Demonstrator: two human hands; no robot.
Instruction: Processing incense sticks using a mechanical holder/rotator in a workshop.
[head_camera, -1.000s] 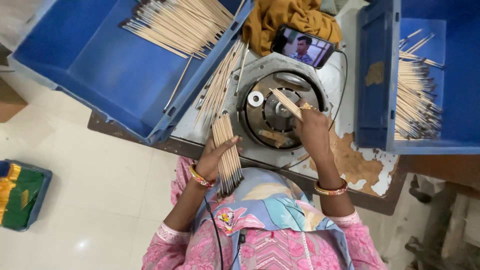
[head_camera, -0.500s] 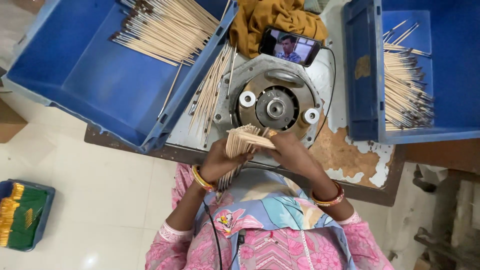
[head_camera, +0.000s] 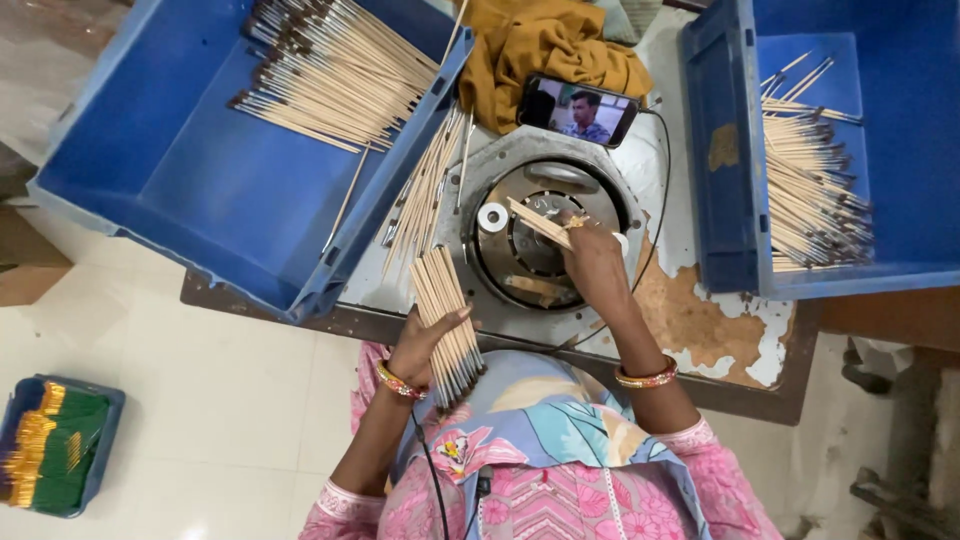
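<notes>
The thin sticks (head_camera: 447, 325) look like pale matt wood. The round machine plate (head_camera: 540, 240) is dull grey metal, the crates (head_camera: 180, 190) smooth blue plastic.

The green bin (head_camera: 55, 445) and right blue crate (head_camera: 850, 150) are edge-cut.

Bright, even light (soft shadows), sharp centre, slight wide-angle bending at edges.

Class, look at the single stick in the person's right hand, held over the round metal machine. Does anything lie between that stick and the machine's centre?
Nothing visible does. The right hand holds the stick directly over the round metal machine, with only open air beneath it. The white roller sits to one side, and the left hand keeps its bundle of sticks off the machine's edge.
</notes>
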